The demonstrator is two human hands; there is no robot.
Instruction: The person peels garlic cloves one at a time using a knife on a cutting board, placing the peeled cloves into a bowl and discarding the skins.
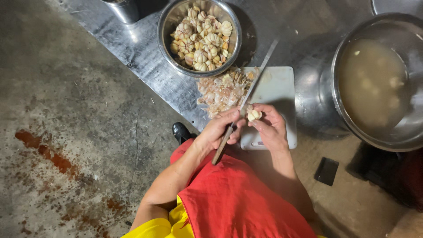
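My left hand [218, 130] grips a long knife by its wooden handle [221, 147]. Its blade [257, 77] runs up and to the right over a white cutting board [277, 88]. My right hand [271, 128] holds a garlic bulb [254, 114] right against the blade, above the board's near end. A heap of garlic skins and trimmings [222, 90] lies at the board's left edge. Behind it stands a steel bowl [164, 26] full of whole garlic bulbs.
A large steel pot [339, 105] of cloudy water with pale pieces sits at the right. A steel cup [125, 11] stands at the far left of the metal sheet [145, 48]. A black shoe [181, 132], a flat black object [326, 171] and a stained concrete floor [48, 154] are below.
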